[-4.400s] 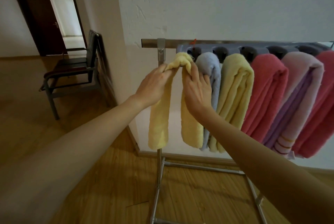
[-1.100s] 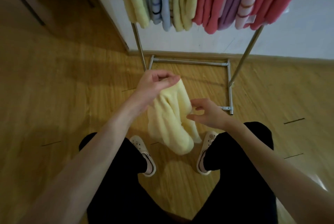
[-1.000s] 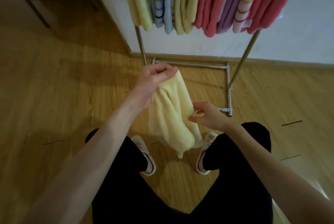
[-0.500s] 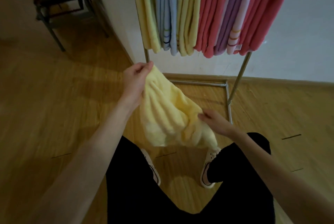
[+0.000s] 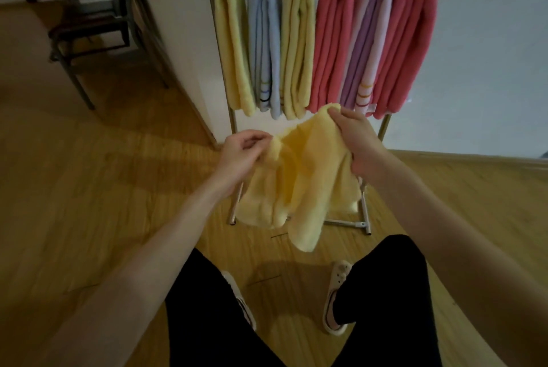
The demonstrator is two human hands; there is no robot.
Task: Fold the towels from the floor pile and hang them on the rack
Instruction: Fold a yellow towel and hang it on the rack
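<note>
- A yellow towel [image 5: 299,182] is held up in the air, between the left hand [image 5: 241,156] and the right hand [image 5: 354,141].
- The left hand is closed in a pinch on one top corner of the towel. The thumb and fingers are curled tight on the cloth.
- The right hand is closed on the other top corner. This corner is held a bit higher and a bit farther away than the one in the left hand.
- Both arms are stretched out in front of the body, with the hands kept apart so the top edge is spread. The towel is not pulled flat yet; it is bunched in the middle and its low tip hangs down under the hands, above the floor [image 5: 103,188].
- The rack [image 5: 366,218] is just behind the hands. Six folded towels [image 5: 329,40] are already hung on it, up above the hands: yellow, blue, yellow, pink, purple and pink.
- The towel is probably being opened so it can be folded.
- A corner could be dropped, because only a little cloth is pinched in each hand. Then the towel would fall to the floor.
- A crooked fold could be made, because the corners are not level and the middle is wrinkled.
- The hung towels could be bumped and pulled off, because the right hand is very near their ends.
- No pile is seen on the floor here.
</note>
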